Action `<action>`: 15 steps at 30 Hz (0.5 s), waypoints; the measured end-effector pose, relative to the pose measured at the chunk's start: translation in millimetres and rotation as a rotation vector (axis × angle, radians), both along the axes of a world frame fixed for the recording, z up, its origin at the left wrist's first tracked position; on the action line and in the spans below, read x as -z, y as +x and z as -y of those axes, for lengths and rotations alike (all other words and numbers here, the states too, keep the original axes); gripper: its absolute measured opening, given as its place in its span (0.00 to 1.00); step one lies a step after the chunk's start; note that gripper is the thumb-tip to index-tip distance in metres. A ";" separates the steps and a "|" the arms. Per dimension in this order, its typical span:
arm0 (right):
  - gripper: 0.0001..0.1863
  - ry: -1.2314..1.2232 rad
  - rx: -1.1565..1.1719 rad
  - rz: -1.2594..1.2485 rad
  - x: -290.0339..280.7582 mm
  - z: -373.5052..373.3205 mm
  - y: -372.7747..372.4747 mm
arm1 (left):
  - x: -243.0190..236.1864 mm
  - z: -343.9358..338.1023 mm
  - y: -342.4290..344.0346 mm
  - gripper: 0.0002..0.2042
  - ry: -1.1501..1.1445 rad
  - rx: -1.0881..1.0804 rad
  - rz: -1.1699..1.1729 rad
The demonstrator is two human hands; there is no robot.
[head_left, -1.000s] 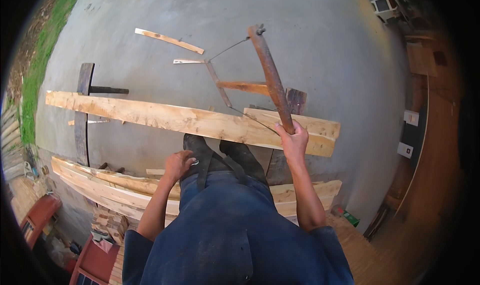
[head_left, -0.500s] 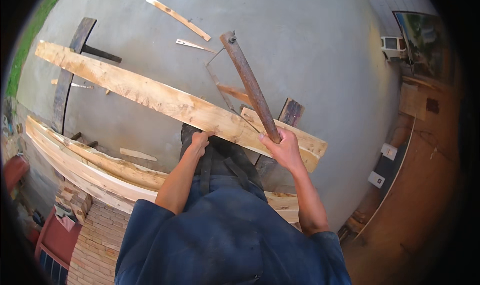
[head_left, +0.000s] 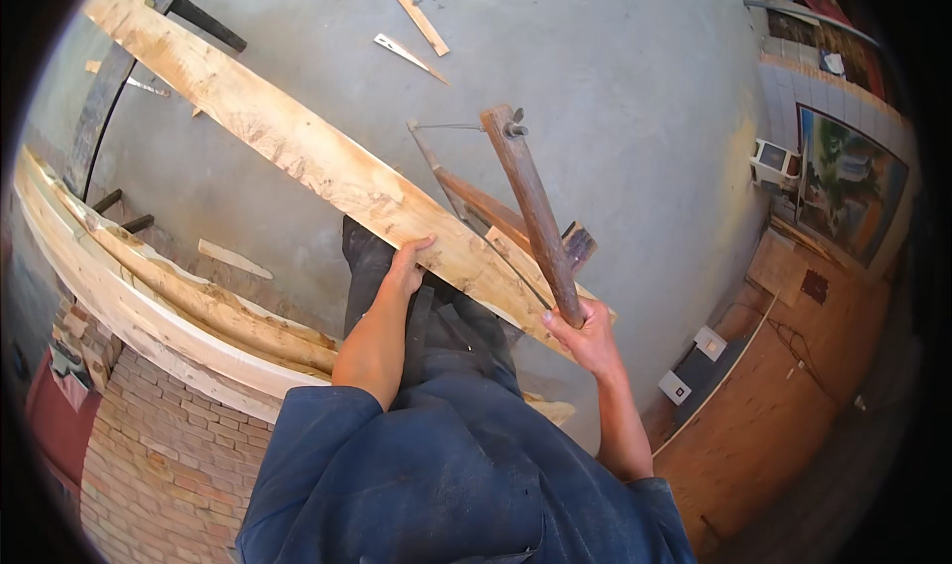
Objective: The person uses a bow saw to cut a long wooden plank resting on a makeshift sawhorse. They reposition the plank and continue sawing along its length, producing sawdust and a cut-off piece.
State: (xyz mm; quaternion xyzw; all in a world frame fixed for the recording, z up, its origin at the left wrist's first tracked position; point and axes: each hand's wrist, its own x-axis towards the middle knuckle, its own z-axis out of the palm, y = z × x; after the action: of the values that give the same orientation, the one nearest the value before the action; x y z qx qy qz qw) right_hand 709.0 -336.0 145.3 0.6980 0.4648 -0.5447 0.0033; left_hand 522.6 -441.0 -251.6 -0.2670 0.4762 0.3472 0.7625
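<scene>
Lying along the left side, a pile of pale boards [head_left: 159, 306] stretches beside a patch of bricks [head_left: 169, 445]. A dark wooden support [head_left: 99, 108] stands just beyond, and the long plank [head_left: 258, 113] rests across it, slanting from the upper left down to the right, in front of the person's legs. Two thin wood strips [head_left: 412, 11] lie apart on the grey floor [head_left: 645, 118] past the plank. Toward the plank's right part, the left hand [head_left: 407, 267] touches its near edge, thumb laid on the upper face; the other fingers are hidden, so I cannot tell whether they clamp it. Farther right, the wooden frame saw [head_left: 535, 217] tilts over the plank's right end; whether its blade touches the wood I cannot tell. The right hand [head_left: 587, 334] has its fingers clamped around the lower end of the saw's thick brown bar. A framed picture [head_left: 848, 192] leans at far right.
</scene>
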 end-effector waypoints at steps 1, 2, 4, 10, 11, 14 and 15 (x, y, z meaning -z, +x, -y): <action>0.14 0.008 -0.016 0.001 2.8 1.2 3.3 | -1.0 1.5 -1.2 0.30 0.006 0.009 0.001; 0.14 0.019 -0.028 0.002 4.6 3.4 6.5 | -4.6 0.7 -2.9 0.31 0.015 0.024 0.002; 0.14 0.026 0.048 -0.005 4.8 11.8 9.3 | -10.7 -1.7 -5.6 0.31 0.023 0.053 0.007; 0.16 -0.014 0.296 -0.080 -8.2 17.8 15.3 | -20.5 5.1 -16.6 0.33 -0.006 0.134 -0.042; 0.16 -0.018 0.329 -0.090 -8.6 18.6 19.0 | -18.5 6.5 -19.6 0.33 0.007 0.140 -0.045; 0.15 -0.011 0.344 -0.124 -4.9 28.4 36.8 | -14.2 8.0 -35.4 0.34 0.055 0.166 -0.031; 0.15 -0.013 0.368 -0.131 -4.6 33.8 44.8 | -16.1 3.3 -36.4 0.33 0.076 0.187 -0.019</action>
State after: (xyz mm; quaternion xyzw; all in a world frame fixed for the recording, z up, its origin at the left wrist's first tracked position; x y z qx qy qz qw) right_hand 753.8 -369.8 149.9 0.7341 0.3251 -0.5835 -0.1223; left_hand 486.2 -444.3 -235.5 -0.1891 0.4930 0.2950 0.7964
